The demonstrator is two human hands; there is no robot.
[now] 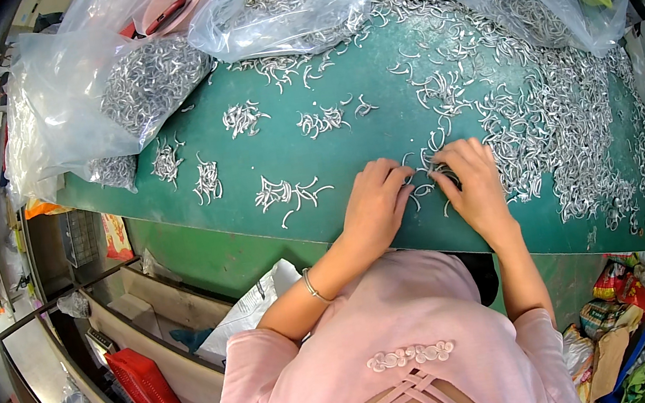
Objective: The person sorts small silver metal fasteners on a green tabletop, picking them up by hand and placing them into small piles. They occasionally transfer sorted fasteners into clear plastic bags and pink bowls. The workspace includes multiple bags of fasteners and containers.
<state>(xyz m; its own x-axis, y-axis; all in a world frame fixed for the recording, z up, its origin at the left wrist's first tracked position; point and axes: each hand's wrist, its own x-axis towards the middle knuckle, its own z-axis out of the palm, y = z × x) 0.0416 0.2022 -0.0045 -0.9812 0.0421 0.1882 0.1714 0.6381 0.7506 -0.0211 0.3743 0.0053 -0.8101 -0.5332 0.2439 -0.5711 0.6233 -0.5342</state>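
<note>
Small silvery curved metal pieces (522, 124) lie in a broad heap over the right side of the green table (250, 154). My left hand (376, 204) rests near the front edge, its fingers bent and drawn together; what they hold is hidden. Just to its right, my right hand (475, 184) curls thumb and fingers around a few of the curved pieces at the heap's left fringe. Some loose pieces lie on the table between the two hands. Left of my hands sits a small pile of pieces (280, 193), with several other small piles (242, 119) farther back.
Clear plastic bags full of the pieces (150, 90) line the table's far edge and left corner. A pink bowl (179, 3) with a red-handled tool (166, 16) stands behind them. A red basket (147, 389) lies on the lower left shelving; colourful packages (627, 286) crowd the lower right.
</note>
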